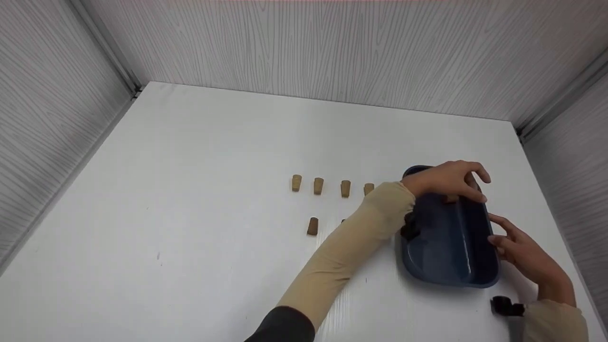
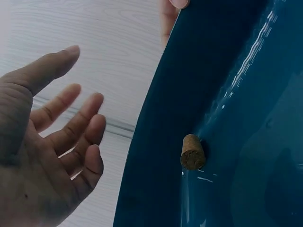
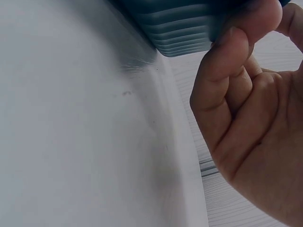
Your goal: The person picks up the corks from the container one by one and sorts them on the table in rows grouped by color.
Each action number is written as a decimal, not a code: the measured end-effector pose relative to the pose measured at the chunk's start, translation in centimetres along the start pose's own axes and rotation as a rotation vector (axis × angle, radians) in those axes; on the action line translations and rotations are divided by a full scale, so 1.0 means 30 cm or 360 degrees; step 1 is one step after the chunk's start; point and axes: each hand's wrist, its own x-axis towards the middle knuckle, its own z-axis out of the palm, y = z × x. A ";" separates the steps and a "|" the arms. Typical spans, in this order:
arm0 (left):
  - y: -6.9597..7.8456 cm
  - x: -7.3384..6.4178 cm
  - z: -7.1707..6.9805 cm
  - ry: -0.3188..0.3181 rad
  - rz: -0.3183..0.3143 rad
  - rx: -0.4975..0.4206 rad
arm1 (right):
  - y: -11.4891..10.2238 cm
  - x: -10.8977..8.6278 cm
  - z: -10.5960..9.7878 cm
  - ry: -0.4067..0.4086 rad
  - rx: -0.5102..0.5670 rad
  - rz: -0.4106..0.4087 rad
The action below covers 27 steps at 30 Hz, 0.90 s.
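A dark blue plastic basin (image 1: 434,247) stands on the right part of the white table. One tapered cork stopper (image 2: 192,152) lies inside it, close to the side wall. My left hand (image 1: 451,179) reaches over the basin's far end, fingers apart and loosely bent, with nothing in them. In the left wrist view that palm (image 2: 42,189) is beside the rim. My right hand (image 1: 529,259) holds the basin's right rim, and the right wrist view shows its bent fingers (image 3: 222,90) against the ribbed outer wall. More cork stoppers (image 1: 318,186) stand left of the basin.
The corks form two rows; a darker cork (image 1: 312,226) stands in the nearer one. My left sleeve (image 1: 342,251) crosses the table and partly hides corks. Wood-grain panels (image 1: 304,52) enclose the table (image 1: 166,213) at the back and sides.
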 end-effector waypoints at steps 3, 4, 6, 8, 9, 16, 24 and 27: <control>0.002 0.016 0.015 -0.0024 -0.0039 0.0015 | -0.002 -0.003 -0.002 -0.0011 0.0039 -0.0045; 0.002 0.021 0.019 -0.0026 -0.0042 0.0032 | -0.002 -0.003 -0.003 -0.0013 0.0038 -0.0053; 0.001 0.032 0.026 -0.0023 -0.0066 0.0096 | -0.002 -0.002 -0.002 -0.0013 0.0013 -0.0060; 0.000 0.044 0.034 -0.0007 -0.0102 0.0207 | -0.001 -0.001 -0.001 -0.0006 -0.0007 -0.0051; -0.002 0.050 0.037 0.0002 -0.0123 0.0263 | 0.000 -0.002 -0.001 -0.0003 -0.0014 -0.0044; -0.023 0.092 0.066 -0.0005 -0.0197 0.0495 | 0.004 -0.007 -0.004 0.0015 -0.0021 0.0033; -0.069 0.100 0.077 0.0049 -0.0370 0.0568 | 0.001 0.004 0.003 0.0027 -0.0060 0.0025; -0.078 0.100 0.077 0.0047 -0.0407 0.0562 | 0.001 0.003 0.007 0.0024 -0.0041 0.0005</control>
